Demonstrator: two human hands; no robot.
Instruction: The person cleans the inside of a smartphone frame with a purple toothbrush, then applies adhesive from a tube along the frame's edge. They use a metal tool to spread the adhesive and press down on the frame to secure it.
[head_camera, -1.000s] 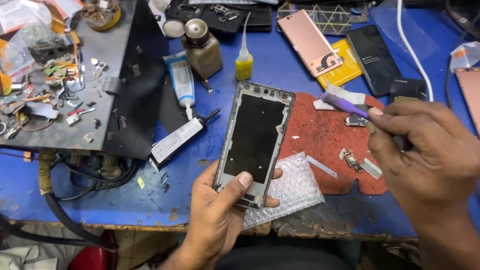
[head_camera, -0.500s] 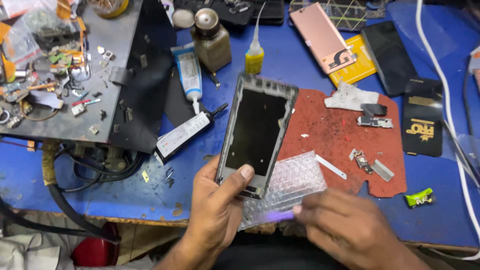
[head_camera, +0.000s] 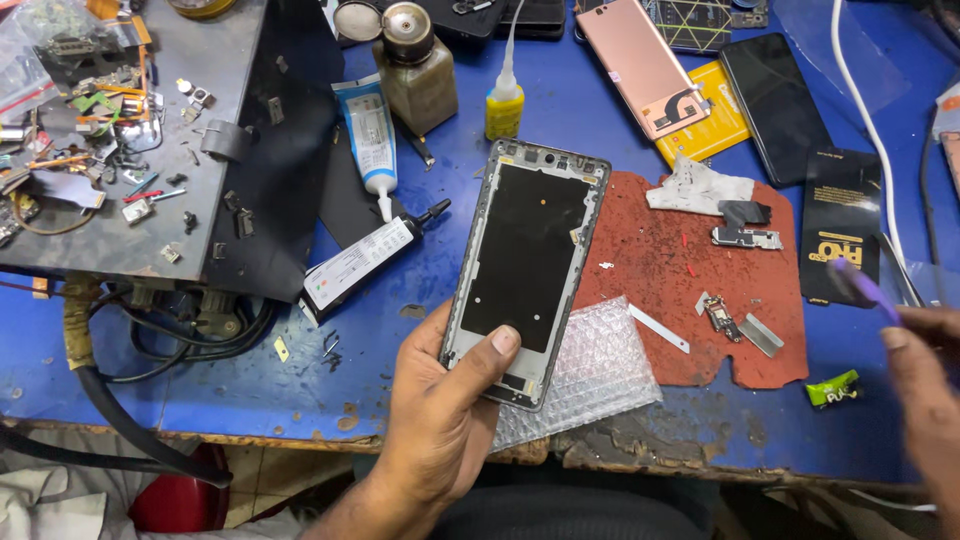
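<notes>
Currently, in the head view, we grasp the phone frame (head_camera: 525, 270) in our left hand (head_camera: 440, 420), thumb pressed on its lower face, tilted up over the bench's (head_camera: 200, 370) front edge so the inside faces us. Our right hand (head_camera: 925, 400), at the right edge, pinches a purple tool (head_camera: 862, 285), kept clear of the frame. Bubble wrap (head_camera: 590, 375) lies beneath the frame, beside the red mat (head_camera: 690, 270) that collects small parts.
</notes>
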